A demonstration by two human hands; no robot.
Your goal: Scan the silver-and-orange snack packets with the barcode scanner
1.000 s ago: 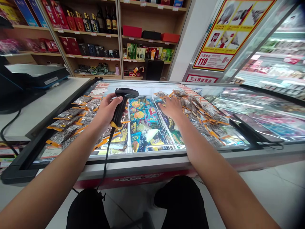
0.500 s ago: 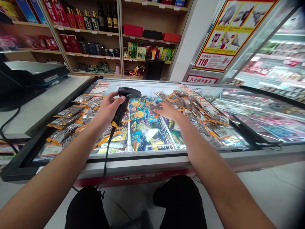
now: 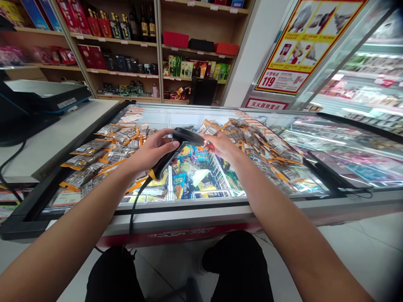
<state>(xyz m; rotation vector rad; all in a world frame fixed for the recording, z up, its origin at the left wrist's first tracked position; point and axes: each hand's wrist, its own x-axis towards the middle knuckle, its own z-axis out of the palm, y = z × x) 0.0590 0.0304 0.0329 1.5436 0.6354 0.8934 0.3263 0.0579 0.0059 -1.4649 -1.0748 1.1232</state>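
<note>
My left hand (image 3: 159, 149) is wrapped round the grip of a black and yellow barcode scanner (image 3: 166, 161), its head tilted to the right above the freezer. A black cable runs down from the grip. My right hand (image 3: 218, 147) is closed at the front of the scanner head, with a reddish glow on its fingertips. Whatever those fingers hold is hidden by the scanner and the hand. Clear snack packets with orange edges lie in a left pile (image 3: 118, 149) and a right pile (image 3: 258, 140) on the glass lid (image 3: 185, 111). Coloured ice-cream packs (image 3: 189, 176) show through the glass.
A counter (image 3: 103, 110) with a dark device stands at the left. Dark flat objects (image 3: 330, 170) and a cable lie on the lid at the right. Shelves (image 3: 132, 42) of bottles and boxes stand behind. The freezer's front edge (image 3: 189, 214) is above my knees.
My left hand has moved right and slightly down with the scanner, bringing its head up to my right hand. The packet visible earlier at my right fingers is now hidden or out of sight.
</note>
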